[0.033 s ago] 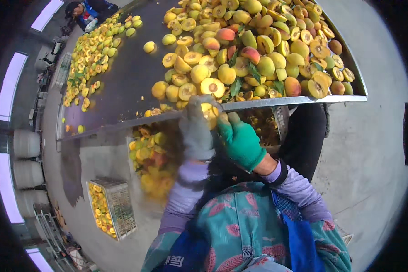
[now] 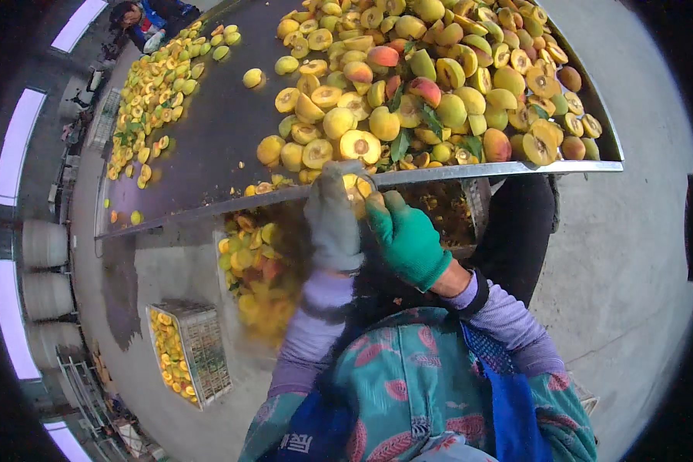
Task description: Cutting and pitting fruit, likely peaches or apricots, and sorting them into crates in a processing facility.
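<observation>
The bench (image 2: 223, 115) has a dark, smooth top with a pale metal rim (image 2: 508, 169) along its near edge. A dense heap of cut and whole peaches (image 2: 439, 85), yellow-green with a few blushed red, covers the right part, green leaves (image 2: 400, 145) tucked among them. A looser pile of yellow fruit (image 2: 150, 108) spreads along the left side. Between the two lies a lone peach piece (image 2: 253, 78), nearer the heap.

Grey fabric left glove (image 2: 336, 231), green knitted right glove (image 2: 417, 250), lilac fabric sleeves (image 2: 510, 322), black right-cuff band (image 2: 480, 295), teal cloth garment (image 2: 373, 350) with pink leaf prints, blue fabric panels (image 2: 520, 412).
</observation>
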A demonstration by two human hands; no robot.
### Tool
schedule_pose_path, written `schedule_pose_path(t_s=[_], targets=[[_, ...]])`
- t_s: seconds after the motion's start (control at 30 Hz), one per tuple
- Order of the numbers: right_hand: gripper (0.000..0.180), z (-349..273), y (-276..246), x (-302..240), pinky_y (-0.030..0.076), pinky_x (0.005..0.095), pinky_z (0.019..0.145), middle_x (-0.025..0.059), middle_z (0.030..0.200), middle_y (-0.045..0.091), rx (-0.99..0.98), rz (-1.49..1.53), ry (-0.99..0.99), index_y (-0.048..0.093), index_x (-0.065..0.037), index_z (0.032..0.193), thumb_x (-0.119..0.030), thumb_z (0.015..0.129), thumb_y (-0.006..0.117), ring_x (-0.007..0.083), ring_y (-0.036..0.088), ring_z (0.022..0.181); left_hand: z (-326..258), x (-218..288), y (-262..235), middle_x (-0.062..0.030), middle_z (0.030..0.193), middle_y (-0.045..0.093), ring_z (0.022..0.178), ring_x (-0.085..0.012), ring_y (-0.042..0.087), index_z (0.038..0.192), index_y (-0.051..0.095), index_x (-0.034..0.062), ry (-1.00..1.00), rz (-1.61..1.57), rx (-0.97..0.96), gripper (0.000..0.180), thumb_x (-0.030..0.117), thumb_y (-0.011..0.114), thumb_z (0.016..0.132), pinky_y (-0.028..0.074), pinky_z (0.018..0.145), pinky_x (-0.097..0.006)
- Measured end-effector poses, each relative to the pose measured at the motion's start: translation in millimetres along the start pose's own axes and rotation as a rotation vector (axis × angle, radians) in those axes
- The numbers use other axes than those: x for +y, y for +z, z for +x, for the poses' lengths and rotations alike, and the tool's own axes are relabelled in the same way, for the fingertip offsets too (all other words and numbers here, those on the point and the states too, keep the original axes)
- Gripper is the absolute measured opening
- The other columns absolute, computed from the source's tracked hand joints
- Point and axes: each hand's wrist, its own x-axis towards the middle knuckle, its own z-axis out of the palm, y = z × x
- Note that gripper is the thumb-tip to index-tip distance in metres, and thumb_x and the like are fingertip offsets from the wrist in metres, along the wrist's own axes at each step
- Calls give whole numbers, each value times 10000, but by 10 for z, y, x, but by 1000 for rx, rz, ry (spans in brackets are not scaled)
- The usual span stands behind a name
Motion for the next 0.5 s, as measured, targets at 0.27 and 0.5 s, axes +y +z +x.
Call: schedule_pose_path(t_s=[0.27,0.5], targets=[[402,-67,-25,-170,421,535,544,258,641,562,-146,37,128,455,11,889,-381,938,377,446,565,624,-95,45,-19,-125,898,623,846,-248,582,935,604,33,-23,-37,-30,399,334,341,937,431,773,-362],[384,-124,47,-120,426,519,608,274,770,546,-166,280,54,480,16,933,-348,950,359,448,551,738,-97,46,-4,-109,817,640,723,-202,606,915,611,-6,-130,-182,-44,369,311,423,920,475,667,-317]])
